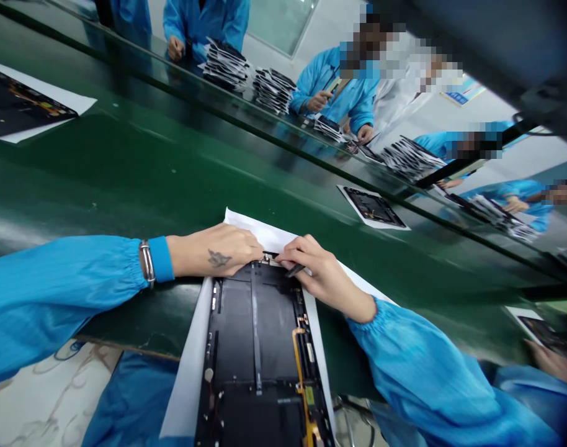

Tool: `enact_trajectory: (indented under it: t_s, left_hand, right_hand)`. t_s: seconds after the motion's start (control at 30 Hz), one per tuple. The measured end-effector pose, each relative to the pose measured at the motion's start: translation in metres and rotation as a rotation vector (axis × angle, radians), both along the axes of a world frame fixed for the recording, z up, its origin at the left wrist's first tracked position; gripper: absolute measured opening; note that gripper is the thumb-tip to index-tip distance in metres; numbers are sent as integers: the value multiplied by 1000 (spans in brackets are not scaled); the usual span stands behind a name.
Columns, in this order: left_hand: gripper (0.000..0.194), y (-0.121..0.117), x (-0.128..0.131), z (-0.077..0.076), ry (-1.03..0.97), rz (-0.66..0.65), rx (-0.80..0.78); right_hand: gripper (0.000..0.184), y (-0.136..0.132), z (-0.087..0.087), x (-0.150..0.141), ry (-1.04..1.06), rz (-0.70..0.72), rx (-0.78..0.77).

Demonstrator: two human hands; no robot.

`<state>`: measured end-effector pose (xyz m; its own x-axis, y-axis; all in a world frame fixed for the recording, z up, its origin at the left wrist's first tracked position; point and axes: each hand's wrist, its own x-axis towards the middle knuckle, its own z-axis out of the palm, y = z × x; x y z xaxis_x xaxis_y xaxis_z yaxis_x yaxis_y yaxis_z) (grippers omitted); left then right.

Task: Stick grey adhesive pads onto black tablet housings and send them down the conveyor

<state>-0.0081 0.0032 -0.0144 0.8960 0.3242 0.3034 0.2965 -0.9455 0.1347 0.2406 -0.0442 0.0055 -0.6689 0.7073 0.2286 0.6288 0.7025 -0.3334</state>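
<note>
A black tablet-style device housing (255, 354) lies open on a white paper sheet (188, 372), with flex cables and a gold-coloured strip on its inner face. My left hand (213, 251), in a blue sleeve with a metal-banded wristband, rests over the device's far edge and the paper. Close beside it, my right hand (321, 273) pinches a small black tool (295, 270) with its tip at that same edge. The tip's contact point is hidden by my fingers.
The green workbench belt (172, 174) runs diagonally across the view. Other devices lie on white sheets at far left and right of centre. Beyond a dark rail, several stacks of black panels stand among co-workers in blue smocks and one in white.
</note>
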Motion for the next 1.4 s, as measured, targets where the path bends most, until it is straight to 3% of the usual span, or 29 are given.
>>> enact_trajectory:
  t_s: [0.23, 0.37, 0.57, 0.7, 0.8, 1.07, 1.23, 1.4]
  left_hand:
    - [26, 1, -1, -1, 50, -23, 18]
    - [28, 1, -1, -1, 55, -27, 3]
    - [26, 3, -2, 0, 23, -53, 8]
    - [25, 2, -4, 4, 21, -67, 7]
    - [27, 1, -5, 8, 77, -25, 30]
    - [40, 3, -17, 1, 105, 146, 64]
    - [47, 16, -28, 0, 166, 246, 105]
    - [29, 35, -18, 10, 248, 265, 21]
  right_hand:
    - [17, 8, 1, -19, 71, -128, -197]
    - [19, 7, 1, -17, 148, -108, -285]
    - [19, 3, 1, 4, 235, -305, -91]
    - [20, -5, 0, 9, 199, -200, -137]
    - [20, -9, -4, 10, 191, -217, -114]
    - [18, 6, -15, 23, 436, -389, 93]
    - [19, 5, -15, 20, 483, -349, 144]
    - [19, -5, -10, 13, 490, -275, 223]
